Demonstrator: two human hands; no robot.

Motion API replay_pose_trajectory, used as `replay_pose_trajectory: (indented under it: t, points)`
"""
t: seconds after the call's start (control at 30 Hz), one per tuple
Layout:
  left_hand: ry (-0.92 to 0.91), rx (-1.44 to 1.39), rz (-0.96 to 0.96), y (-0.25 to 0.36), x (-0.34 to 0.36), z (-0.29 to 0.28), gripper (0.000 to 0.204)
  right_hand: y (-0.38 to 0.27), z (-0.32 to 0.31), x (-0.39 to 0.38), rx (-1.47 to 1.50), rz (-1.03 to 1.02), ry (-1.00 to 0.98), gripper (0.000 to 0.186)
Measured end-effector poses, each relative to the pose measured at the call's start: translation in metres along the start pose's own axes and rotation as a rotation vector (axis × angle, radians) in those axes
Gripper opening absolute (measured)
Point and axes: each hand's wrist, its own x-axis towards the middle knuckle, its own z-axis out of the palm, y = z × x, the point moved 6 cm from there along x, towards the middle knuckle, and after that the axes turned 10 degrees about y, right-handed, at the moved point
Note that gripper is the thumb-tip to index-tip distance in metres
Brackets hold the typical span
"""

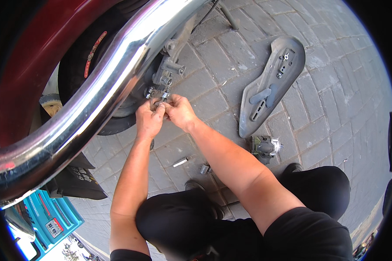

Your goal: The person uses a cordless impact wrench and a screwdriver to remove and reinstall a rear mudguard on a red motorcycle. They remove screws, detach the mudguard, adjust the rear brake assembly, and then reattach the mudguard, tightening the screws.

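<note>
The left hand (149, 122) and right hand (180, 113) meet at the near end of the metal bracket (163, 78), right of the chrome bar (130, 54). Their fingers curl nearly closed; I cannot tell what they pinch. Bracing one hand while the other works gently should suit this cramped spot.

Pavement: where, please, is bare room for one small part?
The widest free patch of pavement is right of the grey cover; another lies between it and the right hand. It is crowded where this and the left hand touch metal parts beside the chrome bar, and near the knees, where a silver tube, socket and tool lie.
</note>
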Motion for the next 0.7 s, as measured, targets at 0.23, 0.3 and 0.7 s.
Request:
replay_pose_trajectory:
  t: [0.23,0.3,0.7]
  points:
    - [-0.159,-0.047,-0.162,0.006,-0.004,0.005,0.025,-0.004,-0.008,-0.001,0.138,0.124,-0.063,0.01]
    - [-0.122,0.089,-0.106,0.009,-0.003,0.002,0.027,-0.011,-0.008,0.001,0.058,0.085,-0.037,0.017]
    - [-0.086,0.016,-0.055,-0.01,0.001,0.004,0.034,-0.012,-0.004,0.018,0.171,0.039,-0.06,0.059]
